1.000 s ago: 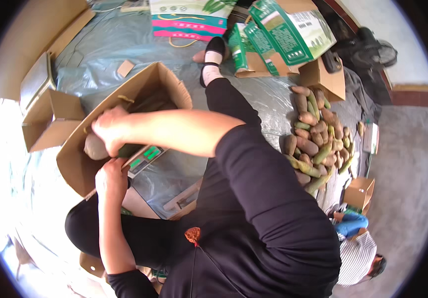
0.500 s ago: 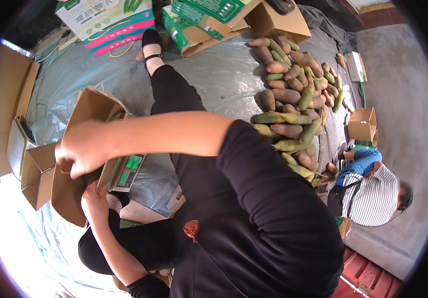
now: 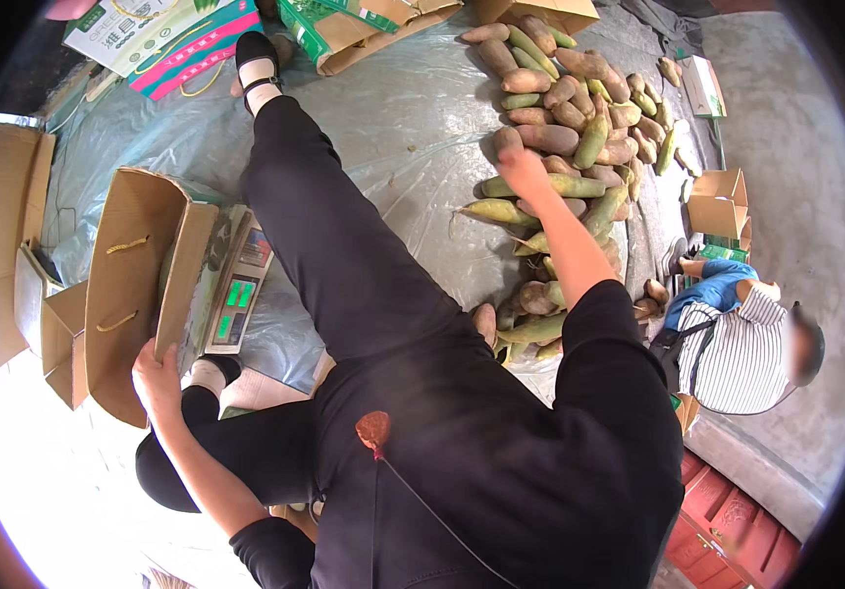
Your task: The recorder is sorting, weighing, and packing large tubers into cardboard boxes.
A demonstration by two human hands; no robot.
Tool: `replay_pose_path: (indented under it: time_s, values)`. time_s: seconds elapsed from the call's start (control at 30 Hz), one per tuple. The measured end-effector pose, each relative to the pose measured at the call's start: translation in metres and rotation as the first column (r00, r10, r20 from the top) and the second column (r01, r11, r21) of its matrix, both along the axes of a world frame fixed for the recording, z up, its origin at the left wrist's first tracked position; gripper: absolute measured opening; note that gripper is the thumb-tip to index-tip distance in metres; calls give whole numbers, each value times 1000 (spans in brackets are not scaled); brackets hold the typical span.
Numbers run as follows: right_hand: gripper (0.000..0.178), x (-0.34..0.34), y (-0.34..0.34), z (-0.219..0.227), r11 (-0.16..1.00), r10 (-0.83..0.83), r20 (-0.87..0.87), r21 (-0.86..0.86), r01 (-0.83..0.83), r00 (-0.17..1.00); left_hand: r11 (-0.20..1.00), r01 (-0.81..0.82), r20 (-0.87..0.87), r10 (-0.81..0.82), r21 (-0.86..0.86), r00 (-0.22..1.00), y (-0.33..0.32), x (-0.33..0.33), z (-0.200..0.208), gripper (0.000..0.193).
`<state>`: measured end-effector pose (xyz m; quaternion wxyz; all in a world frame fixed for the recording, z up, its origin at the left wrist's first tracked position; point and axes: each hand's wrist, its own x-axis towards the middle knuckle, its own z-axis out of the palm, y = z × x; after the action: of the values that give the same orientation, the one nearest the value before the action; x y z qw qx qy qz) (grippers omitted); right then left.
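Note:
My right hand (image 3: 528,175) is stretched out to the left edge of a heap of root vegetables. Its fingers are closed round the end of a brownish-pink root vegetable (image 3: 508,140). Long green radishes (image 3: 592,139) lie mixed with brown-pink roots there. At the near corner of an open cardboard box (image 3: 108,324), my left hand (image 3: 156,378) grips the rim. Yellow cord handles (image 3: 118,322) are threaded through the box's flap. The box stands on or against a digital scale (image 3: 236,309) with lit green displays. What lies inside the box is mostly hidden.
Printed gift boxes (image 3: 167,49) and a green carton (image 3: 334,39) stand at the far side. My legs stretch over plastic sheeting (image 3: 364,147). Another person in a striped shirt (image 3: 737,363) sits at right, near a small open carton (image 3: 717,204).
My right hand has swung from over the box at left to the vegetable heap at right and closed on a root. My left hand stays at the box's rim. The view has shifted slightly.

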<state>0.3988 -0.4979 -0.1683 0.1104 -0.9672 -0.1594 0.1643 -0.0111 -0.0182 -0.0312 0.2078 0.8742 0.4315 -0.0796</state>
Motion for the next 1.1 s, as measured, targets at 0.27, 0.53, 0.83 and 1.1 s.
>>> replay_pose_path:
  time_s: [0.27, 0.53, 0.83, 1.1]
  values:
    - [63, -24, -41, -2, 856, -244, 26, -463, 228, 969, 998, 11, 57, -15, 58, 998, -5, -5, 4, 18]
    - [94, 1, -46, -6, 790, -80, -50, -612, 33, 996, 995, 42, 41, -46, 88, 998, 0, -5, -1, 24]
    - [49, 0, -36, -11, 744, 57, -116, -658, -120, 992, 996, -17, -13, 18, 83, 1000, -5, -7, 7, 22]
    - [17, 62, -101, -62, 968, -158, 108, 214, 133, 981, 994, -21, -89, 31, 107, 996, -11, -4, 8, 21]
